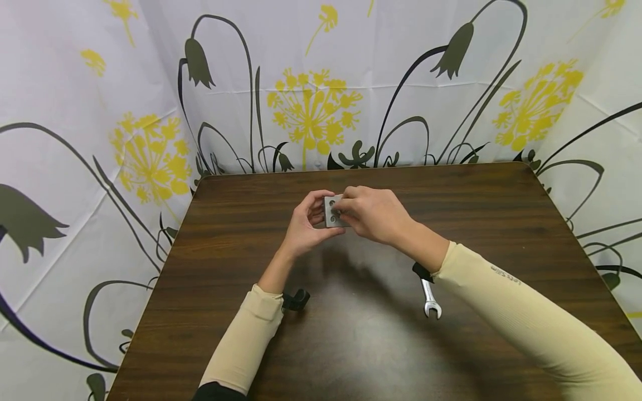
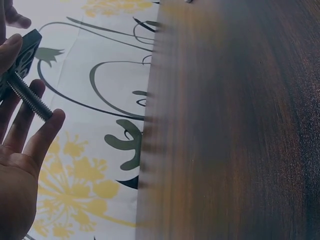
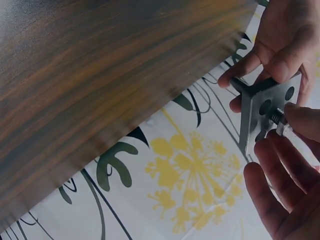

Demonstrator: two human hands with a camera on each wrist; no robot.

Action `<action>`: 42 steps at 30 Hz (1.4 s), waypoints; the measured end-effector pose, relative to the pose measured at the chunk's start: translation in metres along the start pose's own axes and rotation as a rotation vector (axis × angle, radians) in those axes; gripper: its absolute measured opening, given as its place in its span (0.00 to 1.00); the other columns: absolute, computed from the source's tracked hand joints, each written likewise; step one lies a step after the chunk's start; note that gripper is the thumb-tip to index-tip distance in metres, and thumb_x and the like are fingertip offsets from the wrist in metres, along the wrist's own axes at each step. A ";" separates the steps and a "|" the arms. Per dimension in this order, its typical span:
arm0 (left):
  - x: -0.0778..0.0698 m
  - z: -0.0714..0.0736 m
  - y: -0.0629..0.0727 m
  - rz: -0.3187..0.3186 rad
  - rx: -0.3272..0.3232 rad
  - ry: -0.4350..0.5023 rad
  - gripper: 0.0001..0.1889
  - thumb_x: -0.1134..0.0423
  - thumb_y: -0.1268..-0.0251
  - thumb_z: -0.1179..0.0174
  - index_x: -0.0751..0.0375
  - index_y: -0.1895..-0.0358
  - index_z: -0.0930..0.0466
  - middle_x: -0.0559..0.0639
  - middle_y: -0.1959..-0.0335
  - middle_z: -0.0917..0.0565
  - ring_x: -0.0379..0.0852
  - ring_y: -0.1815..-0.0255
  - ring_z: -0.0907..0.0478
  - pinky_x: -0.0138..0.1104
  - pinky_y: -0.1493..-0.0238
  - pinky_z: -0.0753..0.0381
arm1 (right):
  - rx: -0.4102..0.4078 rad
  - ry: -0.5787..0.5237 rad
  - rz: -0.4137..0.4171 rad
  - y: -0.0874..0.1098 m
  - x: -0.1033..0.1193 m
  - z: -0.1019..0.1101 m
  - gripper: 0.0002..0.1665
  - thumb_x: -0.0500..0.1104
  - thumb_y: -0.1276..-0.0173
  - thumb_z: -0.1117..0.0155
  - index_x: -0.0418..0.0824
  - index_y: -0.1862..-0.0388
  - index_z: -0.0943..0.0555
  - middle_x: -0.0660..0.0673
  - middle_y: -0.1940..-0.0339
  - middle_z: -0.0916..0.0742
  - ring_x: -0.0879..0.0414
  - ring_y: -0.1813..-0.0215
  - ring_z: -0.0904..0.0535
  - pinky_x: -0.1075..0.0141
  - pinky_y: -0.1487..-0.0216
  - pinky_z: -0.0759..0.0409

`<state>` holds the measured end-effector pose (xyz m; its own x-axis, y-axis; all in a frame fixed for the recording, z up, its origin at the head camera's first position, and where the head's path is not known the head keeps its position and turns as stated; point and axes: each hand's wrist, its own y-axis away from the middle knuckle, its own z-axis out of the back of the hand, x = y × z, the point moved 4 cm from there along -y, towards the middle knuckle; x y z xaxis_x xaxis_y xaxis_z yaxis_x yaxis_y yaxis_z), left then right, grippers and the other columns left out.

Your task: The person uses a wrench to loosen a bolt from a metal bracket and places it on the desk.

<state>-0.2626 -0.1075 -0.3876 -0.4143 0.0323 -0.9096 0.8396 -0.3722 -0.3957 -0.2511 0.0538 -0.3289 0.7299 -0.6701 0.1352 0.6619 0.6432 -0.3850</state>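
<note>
In the head view my left hand (image 1: 307, 225) grips a small grey metal plate (image 1: 329, 213) by its edges, above the far half of the table. Several round holes show in the plate's face in the right wrist view. A bolt (image 3: 276, 118) stands in one hole, and its long threaded shank (image 2: 31, 98) sticks out of the opposite side in the left wrist view. My right hand (image 1: 376, 213) pinches the bolt's head end between thumb and fingers. Its other fingers are spread beside the plate in the right wrist view.
A silver open-ended wrench (image 1: 430, 301) lies on the dark wooden table (image 1: 371, 345), partly hidden by the right forearm. A white curtain (image 1: 346, 33) with yellow and grey flowers hangs along the table's back and sides. Dark wrist straps (image 1: 296, 301) sit on both wrists.
</note>
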 end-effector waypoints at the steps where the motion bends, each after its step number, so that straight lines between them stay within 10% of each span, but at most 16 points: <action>1: 0.000 0.000 0.000 -0.002 -0.001 0.004 0.37 0.83 0.57 0.27 0.73 0.39 0.32 0.64 0.46 0.19 0.51 0.51 0.19 0.52 0.50 0.19 | -0.005 0.001 -0.005 0.000 0.000 0.000 0.12 0.46 0.37 0.29 0.49 0.54 0.12 0.52 0.64 0.16 0.59 0.68 0.21 0.62 0.76 0.23; 42: -0.003 -0.001 0.000 -0.016 0.003 0.014 0.36 0.84 0.57 0.28 0.74 0.40 0.32 0.66 0.45 0.20 0.56 0.50 0.19 0.46 0.51 0.18 | -0.010 0.041 -0.049 0.000 0.001 0.001 0.13 0.51 0.35 0.31 0.48 0.55 0.13 0.53 0.70 0.16 0.59 0.75 0.22 0.62 0.79 0.25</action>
<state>-0.2609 -0.1063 -0.3848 -0.4227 0.0515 -0.9048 0.8316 -0.3747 -0.4099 -0.2506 0.0533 -0.3282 0.6886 -0.7157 0.1169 0.6949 0.6052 -0.3883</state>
